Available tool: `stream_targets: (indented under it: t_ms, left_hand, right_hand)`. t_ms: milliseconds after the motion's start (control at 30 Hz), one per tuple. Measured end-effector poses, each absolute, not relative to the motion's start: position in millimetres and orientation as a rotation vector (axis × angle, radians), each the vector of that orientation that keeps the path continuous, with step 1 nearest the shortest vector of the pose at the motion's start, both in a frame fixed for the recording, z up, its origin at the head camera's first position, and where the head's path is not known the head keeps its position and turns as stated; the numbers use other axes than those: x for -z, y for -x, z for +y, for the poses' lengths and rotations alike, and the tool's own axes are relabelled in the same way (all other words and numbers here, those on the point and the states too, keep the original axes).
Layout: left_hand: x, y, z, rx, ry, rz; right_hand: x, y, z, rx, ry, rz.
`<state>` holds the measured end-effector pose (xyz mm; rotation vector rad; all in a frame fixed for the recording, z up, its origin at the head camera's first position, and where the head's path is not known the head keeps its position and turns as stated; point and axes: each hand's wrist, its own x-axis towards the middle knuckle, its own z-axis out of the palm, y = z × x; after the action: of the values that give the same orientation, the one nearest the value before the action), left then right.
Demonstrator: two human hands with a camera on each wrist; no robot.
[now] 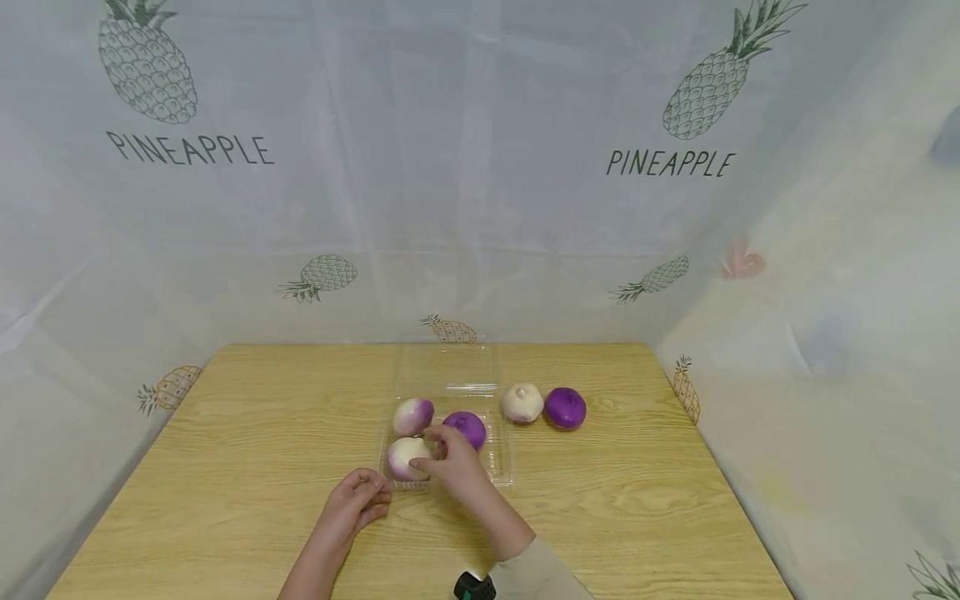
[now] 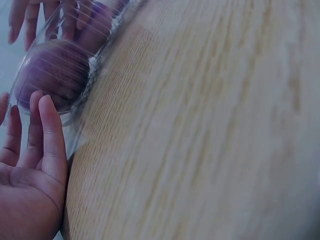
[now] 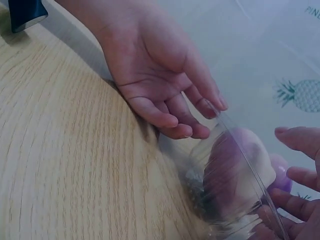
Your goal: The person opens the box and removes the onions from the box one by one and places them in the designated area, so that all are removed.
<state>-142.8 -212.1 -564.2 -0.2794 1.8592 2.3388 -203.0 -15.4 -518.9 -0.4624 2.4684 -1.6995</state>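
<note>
A clear plastic container [image 1: 504, 467] with its lid folded back holds two white-and-purple onions and one purple onion [image 1: 467, 427]. One pale onion [image 1: 406, 458] sits in its front left corner, the other [image 1: 412, 416] just behind. At the front left corner my left hand [image 1: 356, 504] pinches the container's rim between thumb and forefinger, its other fingers loosely extended below. My right hand [image 1: 454, 463] reaches in over the container, fingers spread and relaxed beside the front pale onion. In the right wrist view that onion [image 3: 237, 172] shows through the container wall, next to my right fingers [image 3: 300, 142].
Right of the container, a white onion [image 1: 522, 403] and a purple onion [image 1: 566, 408] stand side by side on the wooden table [image 1: 637, 500]. The clear lid [image 1: 447, 367] lies toward the back. A pineapple-print curtain [image 1: 465, 167] surrounds the table.
</note>
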Motion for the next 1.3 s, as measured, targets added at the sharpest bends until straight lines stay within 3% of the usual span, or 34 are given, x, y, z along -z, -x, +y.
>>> stream_targets:
  t_ms: [1300]
  left_hand:
    - [570, 145, -213, -2.348, 0.276, 1.849]
  right_hand:
    - [517, 205, -23, 1.514, 0.514, 2.524]
